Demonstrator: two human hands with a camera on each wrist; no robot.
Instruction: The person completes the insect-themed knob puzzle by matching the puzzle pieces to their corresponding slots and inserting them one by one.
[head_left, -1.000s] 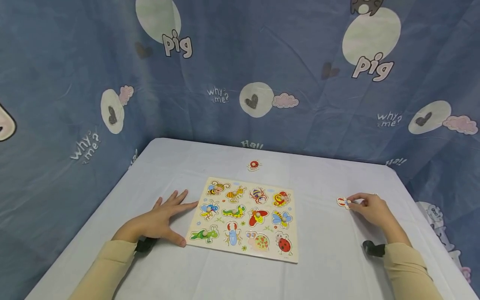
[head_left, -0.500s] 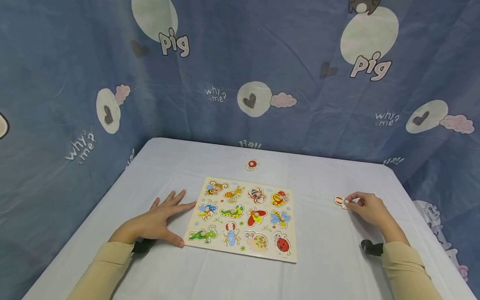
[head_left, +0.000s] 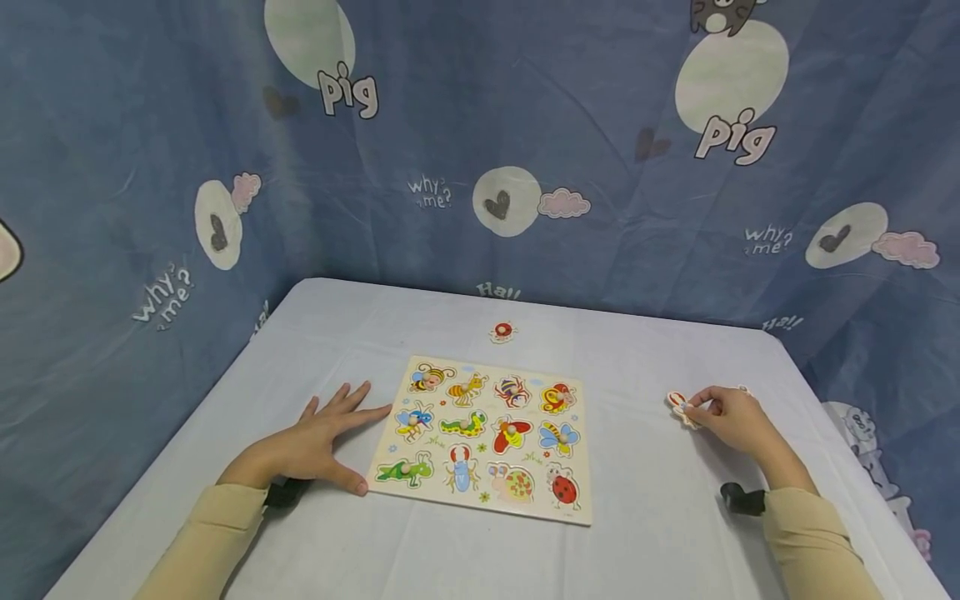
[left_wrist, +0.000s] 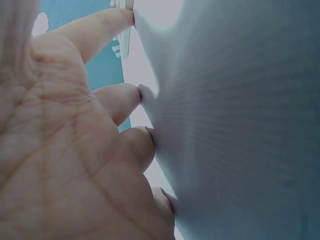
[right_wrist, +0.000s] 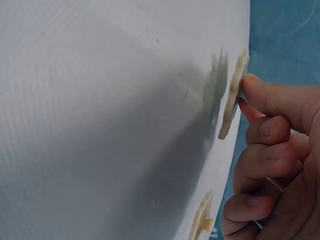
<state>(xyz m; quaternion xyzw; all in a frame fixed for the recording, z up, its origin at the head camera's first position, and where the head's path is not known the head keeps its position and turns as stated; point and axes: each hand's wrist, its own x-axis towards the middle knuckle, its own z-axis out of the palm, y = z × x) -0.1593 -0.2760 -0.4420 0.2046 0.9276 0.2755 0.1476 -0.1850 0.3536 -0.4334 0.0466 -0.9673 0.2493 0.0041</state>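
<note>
My right hand (head_left: 731,417) pinches a stag beetle puzzle piece (head_left: 677,402) by thumb and fingertip, right of the board. In the right wrist view the piece (right_wrist: 233,97) stands a little off the tabletop above its shadow, and the other fingers are curled. My left hand (head_left: 315,442) lies spread on the table, its thumb and index fingertips at the left edge of the wooden insect puzzle board (head_left: 480,497). In the left wrist view the fingertips (left_wrist: 131,92) press on the tabletop. Knobs show on most board insects; the beetle, snail and ladybird pictures show none.
A loose red ladybird piece (head_left: 502,332) lies behind the board. Another knobbed piece (right_wrist: 202,220) lies near the right hand, mostly hidden behind it in the head view. The white-covered table (head_left: 637,533) meets a blue printed curtain (head_left: 600,250) at its back.
The beetle piece has turned in my right hand's pinch, its red pincers now pointing more away from me. The left hand keeps its place at the board; the head view has shifted slightly.
</note>
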